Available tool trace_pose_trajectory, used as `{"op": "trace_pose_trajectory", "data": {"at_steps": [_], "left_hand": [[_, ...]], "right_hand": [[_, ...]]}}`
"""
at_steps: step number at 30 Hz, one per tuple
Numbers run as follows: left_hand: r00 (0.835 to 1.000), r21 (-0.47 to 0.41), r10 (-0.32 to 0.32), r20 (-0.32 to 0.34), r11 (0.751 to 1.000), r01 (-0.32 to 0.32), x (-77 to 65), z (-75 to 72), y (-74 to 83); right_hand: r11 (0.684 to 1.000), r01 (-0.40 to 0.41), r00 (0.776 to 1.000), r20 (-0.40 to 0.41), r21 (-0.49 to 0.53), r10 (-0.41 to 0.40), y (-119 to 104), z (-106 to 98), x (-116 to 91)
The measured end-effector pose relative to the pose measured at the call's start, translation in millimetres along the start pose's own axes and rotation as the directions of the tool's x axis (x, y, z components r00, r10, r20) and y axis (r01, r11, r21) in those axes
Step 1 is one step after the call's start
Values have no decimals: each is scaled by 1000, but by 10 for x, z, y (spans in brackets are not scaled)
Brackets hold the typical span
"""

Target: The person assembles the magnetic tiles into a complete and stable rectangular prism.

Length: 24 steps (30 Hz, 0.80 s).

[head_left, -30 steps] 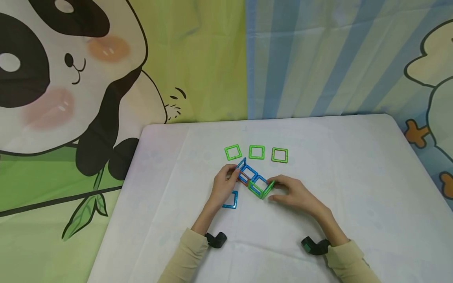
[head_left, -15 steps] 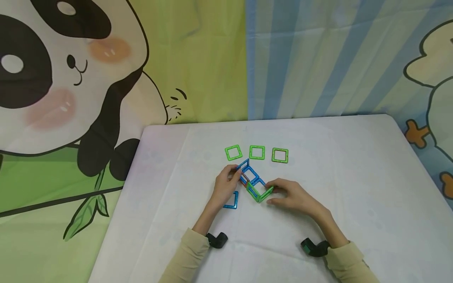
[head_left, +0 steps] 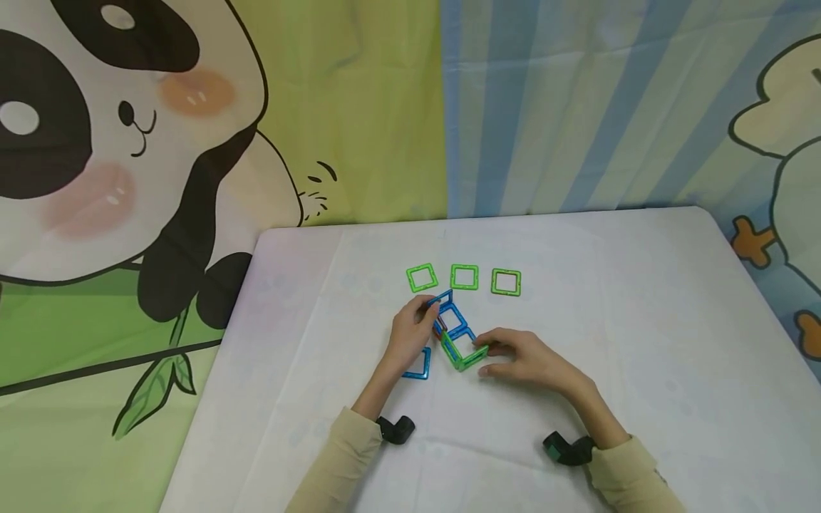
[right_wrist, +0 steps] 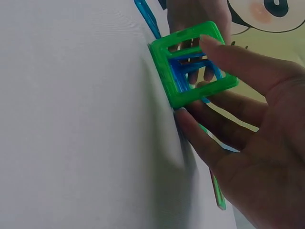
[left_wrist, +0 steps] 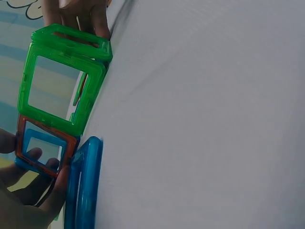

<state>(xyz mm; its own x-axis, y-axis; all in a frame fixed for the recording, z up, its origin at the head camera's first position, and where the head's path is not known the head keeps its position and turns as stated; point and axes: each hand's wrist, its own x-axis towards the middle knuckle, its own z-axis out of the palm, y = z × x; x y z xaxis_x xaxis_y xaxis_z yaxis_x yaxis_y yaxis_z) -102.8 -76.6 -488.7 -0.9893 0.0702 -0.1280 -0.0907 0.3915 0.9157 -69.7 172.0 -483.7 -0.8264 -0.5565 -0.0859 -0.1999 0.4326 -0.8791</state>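
Between the hands stands a structure of open-framed magnetic tiles. Its base is blue tiles (head_left: 455, 331) lying flat in a row, with a blue tile (head_left: 442, 297) upright at the far end. A red tile (left_wrist: 49, 127) and a green tile (left_wrist: 93, 100) stand along the near side. Another green tile (right_wrist: 164, 71) stands at the right end. My left hand (head_left: 408, 333) grips the far-left end by the red tile. My right hand (head_left: 532, 361) pinches the right-end green tile, thumb on its face and fingers behind.
Three loose green tiles, left (head_left: 422, 278), middle (head_left: 474, 277) and right (head_left: 507, 293), lie in a row beyond the structure. A loose blue tile (head_left: 426, 365) lies beside the left wrist, partly covered by it. The white table (head_left: 609, 285) ends at a printed cloth backdrop.
The structure has turned on the table, its green end swinging toward me and to the left. My right hand has followed it slightly; my left hand has barely shifted.
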Motion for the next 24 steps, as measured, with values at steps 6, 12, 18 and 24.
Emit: {"op": "trace_pose_trajectory", "data": {"at_steps": [6, 12, 18, 24], "left_hand": [[999, -37, -24, -24, 999, 23, 15, -2, -6], [999, -44, 4, -38, 999, -6, 19, -11, -30], [999, -48, -4, -49, 999, 1, 9, -6, -28], [999, -43, 10, -46, 999, -12, 20, 7, -33]], "right_hand": [[995, -77, 994, -76, -62, 72, 17, -72, 73], [990, -98, 981, -175, -100, 80, 24, -124, 181], [989, -80, 977, -208, -125, 52, -9, -158, 257], [988, -71, 971, -237, -140, 36, -40, -183, 300]]}}
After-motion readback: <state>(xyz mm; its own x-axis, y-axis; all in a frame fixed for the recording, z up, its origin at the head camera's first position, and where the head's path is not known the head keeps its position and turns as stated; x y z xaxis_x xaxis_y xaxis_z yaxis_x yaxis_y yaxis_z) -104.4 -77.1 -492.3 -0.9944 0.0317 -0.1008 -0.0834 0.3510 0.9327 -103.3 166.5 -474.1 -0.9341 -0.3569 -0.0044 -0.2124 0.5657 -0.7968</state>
